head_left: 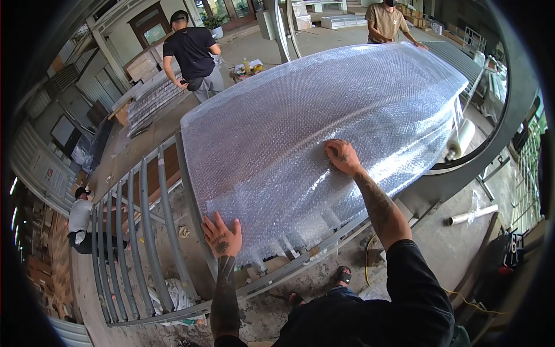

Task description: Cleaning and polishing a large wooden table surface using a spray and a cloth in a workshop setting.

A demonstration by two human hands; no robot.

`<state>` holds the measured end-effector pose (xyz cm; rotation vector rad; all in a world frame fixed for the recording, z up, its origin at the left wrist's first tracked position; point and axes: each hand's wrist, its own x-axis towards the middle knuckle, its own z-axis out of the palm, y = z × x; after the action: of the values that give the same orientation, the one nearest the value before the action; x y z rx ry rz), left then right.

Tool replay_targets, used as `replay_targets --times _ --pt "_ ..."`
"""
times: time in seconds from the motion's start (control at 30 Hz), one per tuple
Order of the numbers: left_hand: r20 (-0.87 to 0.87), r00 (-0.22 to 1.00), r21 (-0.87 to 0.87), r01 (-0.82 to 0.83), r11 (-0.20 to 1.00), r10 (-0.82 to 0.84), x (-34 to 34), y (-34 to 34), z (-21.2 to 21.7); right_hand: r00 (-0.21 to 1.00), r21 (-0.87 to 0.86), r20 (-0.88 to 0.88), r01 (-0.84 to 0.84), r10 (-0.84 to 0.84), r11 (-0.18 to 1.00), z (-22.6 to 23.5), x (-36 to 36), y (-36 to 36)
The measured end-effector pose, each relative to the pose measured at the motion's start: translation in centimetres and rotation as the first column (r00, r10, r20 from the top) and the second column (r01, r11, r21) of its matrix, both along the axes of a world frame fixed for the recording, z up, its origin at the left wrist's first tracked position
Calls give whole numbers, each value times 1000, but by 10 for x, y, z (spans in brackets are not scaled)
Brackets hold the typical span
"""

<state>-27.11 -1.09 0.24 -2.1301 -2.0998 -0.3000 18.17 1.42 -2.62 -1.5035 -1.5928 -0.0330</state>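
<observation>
A wide sheet of clear bubble wrap [324, 104] lies over a large grey metal frame [191, 173], with loose folds running across its middle. My left hand [222, 236] rests flat with fingers spread at the sheet's near left corner, beside the frame's edge. Farther in, near the centre, my right hand [342, 156] has its fingers curled down on the bubble wrap and appears to grip a fold. Its fingertips are partly hidden. Through the near edge of the sheet, some of the frame's bars show faintly.
Curved grey bars [165, 208] extend left. One person [390, 23] touches the sheet's far right end; another [193, 55] stands far left, and a third [81, 220] crouches beyond the bars. A plastic roll [461, 140], a pale tube [473, 214] and a yellow cord [366, 260] are at right.
</observation>
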Motion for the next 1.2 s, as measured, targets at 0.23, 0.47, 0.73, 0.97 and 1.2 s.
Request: replay_targets --times 0.23,0.47,0.73,0.97,1.2 --pt "1 1000 5 1 1000 -1 -1 0 3 1000 7 4 11 -11 1000 1 -3 -1" --pt "-6 1000 -30 -13 999 13 1 -2 6 999 -35 25 20 -19 999 1 -3 -1" --pt "21 1000 6 8 1000 -8 -3 0 -2 994 -3 107 15 -14 1000 -3 -6 1" --pt "23 998 13 60 998 -60 -4 3 -5 991 -2 131 35 -34 999 -5 -5 2" --pt "-3 998 -15 60 998 -60 -6 4 -5 996 -65 76 53 -48 996 -1 -13 1"
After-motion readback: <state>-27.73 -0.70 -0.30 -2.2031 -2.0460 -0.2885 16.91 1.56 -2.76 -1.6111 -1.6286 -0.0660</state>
